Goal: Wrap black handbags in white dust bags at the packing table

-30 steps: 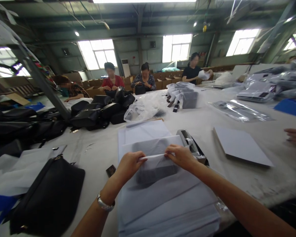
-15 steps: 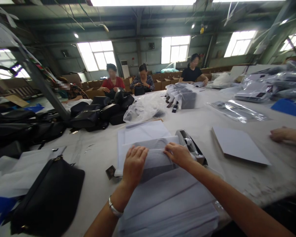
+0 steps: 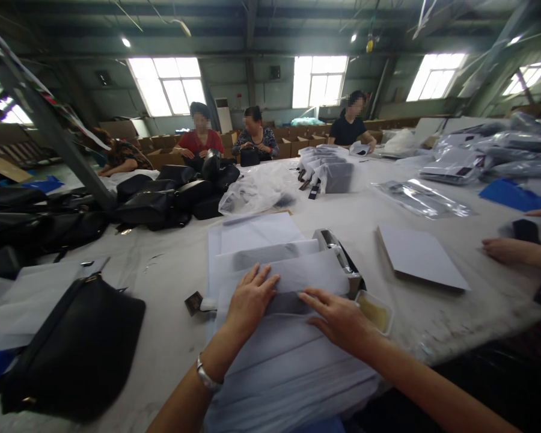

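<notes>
My left hand lies flat, its fingers stretched over a bundle in thin white tissue paper. Something dark shows grey through the paper; its kind is hidden. My right hand rests open at the bundle's near right side, index finger extended on the paper. From the bundle's left end sticks out a dark hang tag. Beneath and nearer to me is a stack of white tissue sheets. Just behind my right hand stand a tape dispenser and a small dish with a yellowish pad.
A black bag lies at the left, with more black bags behind. A white board stack, clear plastic bags and a co-worker's hand are on the right. Wrapped bundles stand farther back; co-workers sit beyond.
My fingers have gone from gripping the paper's upper edge to lying flatter on it, with the paper folded over towards me. My right hand moved nearer, uncovering the dish.
</notes>
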Motion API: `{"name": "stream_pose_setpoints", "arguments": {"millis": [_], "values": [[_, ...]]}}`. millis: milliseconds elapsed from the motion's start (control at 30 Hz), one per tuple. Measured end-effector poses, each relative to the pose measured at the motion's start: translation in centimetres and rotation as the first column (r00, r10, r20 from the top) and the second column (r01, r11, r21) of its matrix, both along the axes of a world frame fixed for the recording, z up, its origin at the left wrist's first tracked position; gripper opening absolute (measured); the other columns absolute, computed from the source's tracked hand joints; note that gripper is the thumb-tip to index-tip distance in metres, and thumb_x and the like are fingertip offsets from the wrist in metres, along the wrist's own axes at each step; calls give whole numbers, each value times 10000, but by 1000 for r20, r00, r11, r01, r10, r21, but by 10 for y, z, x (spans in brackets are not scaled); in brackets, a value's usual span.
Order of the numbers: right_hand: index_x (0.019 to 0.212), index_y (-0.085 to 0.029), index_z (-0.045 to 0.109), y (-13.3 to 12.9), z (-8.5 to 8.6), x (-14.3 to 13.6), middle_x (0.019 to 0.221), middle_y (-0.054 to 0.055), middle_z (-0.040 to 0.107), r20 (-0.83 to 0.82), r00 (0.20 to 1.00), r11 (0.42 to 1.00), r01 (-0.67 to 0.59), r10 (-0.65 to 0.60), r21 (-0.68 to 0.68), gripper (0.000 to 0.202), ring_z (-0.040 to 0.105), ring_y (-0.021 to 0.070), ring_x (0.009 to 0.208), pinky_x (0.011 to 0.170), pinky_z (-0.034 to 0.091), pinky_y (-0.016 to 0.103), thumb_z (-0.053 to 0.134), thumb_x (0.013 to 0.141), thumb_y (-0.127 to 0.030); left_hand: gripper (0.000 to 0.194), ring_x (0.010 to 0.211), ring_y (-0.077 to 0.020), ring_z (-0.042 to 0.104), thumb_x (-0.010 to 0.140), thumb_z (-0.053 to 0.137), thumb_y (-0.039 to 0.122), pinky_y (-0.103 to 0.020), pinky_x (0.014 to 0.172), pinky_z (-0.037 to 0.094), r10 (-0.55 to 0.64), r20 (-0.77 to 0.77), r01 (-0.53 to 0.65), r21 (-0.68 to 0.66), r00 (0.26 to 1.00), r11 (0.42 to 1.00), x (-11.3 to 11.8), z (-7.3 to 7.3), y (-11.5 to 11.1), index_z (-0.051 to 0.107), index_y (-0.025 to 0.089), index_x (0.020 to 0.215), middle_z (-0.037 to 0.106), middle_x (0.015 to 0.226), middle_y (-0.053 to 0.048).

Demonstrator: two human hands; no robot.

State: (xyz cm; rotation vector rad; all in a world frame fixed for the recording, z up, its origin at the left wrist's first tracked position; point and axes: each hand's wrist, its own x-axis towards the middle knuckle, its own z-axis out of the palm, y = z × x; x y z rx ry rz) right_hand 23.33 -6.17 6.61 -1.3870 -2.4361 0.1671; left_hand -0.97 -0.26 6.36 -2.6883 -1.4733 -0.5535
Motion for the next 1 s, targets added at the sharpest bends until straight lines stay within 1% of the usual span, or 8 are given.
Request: {"name": "stream_pose_setpoints", "arguments": {"millis": [167,333,400,467,567,667,800,1000], "values": [[1003,-234,726,-46,-4,9,902,68,724,121,973,960,-168,199,-223,240,654,201,859,734,496,273,530,894,-148,381,1396,-280,398,932,556,277,-453,1112,406,-11,4,11,-26,1000,1000,-2,-1,3,588,289,1312,518,1457,-40],[979,-284,755,-75,26,35,830,-14,745,-211,950,728,-313,232,-609,162,680,152,751,671,493,214,632,874,-305,388,1387,-285,411,925,570,274,-440,1113,404,-16,-12,16,-47,1000,999,-1,2,5,595,279,1312,519,1456,-48],[968,-273,761,-61,36,51,833,-11,750,-326,945,790,-199,-1,-579,217,683,153,737,681,508,227,584,906,-380,387,1386,-298,410,929,561,275,-453,1106,409,-16,-24,15,-44,1000,999,-1,1,5,595,270,1315,515,1459,-56],[972,-248,764,-32,36,70,915,31,756,-387,866,913,166,-315,-372,294,688,189,817,773,528,289,544,915,-436,383,1383,-308,413,932,553,272,-466,1098,414,-12,-27,11,-32,1000,999,-1,0,4,597,266,1312,512,1461,-61],[1051,-238,746,18,24,94,1189,78,694,-404,731,823,557,-550,-114,316,603,259,1148,1049,417,433,577,879,-442,373,1380,-306,417,935,545,269,-473,1096,414,-5,-15,5,-8,1000,1000,0,-3,2,601,274,1304,514,1460,-52],[933,-217,774,51,7,102,1331,100,610,-384,682,781,575,-622,-243,318,477,280,1317,1128,326,454,588,857,-464,374,1384,-306,413,940,535,277,-476,1095,414,-3,-11,3,0,1000,1000,0,-5,1,597,274,1309,515,1459,-48],[852,-188,785,62,-6,94,1385,140,562,-564,520,766,470,-642,-438,381,494,293,1307,1028,435,394,623,810,-530,378,1386,-301,410,946,520,282,-469,1094,415,-5,-8,5,8,1000,1000,-1,-7,1,588,280,1318,508,1466,-37],[852,-189,777,35,-3,84,1447,102,508,-758,355,795,503,-547,-338,360,520,284,1280,1036,442,375,718,740,-526,369,1386,-298,411,950,510,288,-473,1096,413,-8,13,7,28,1000,1000,-1,-11,2,592,286,1310,512,1462,-35]]}}
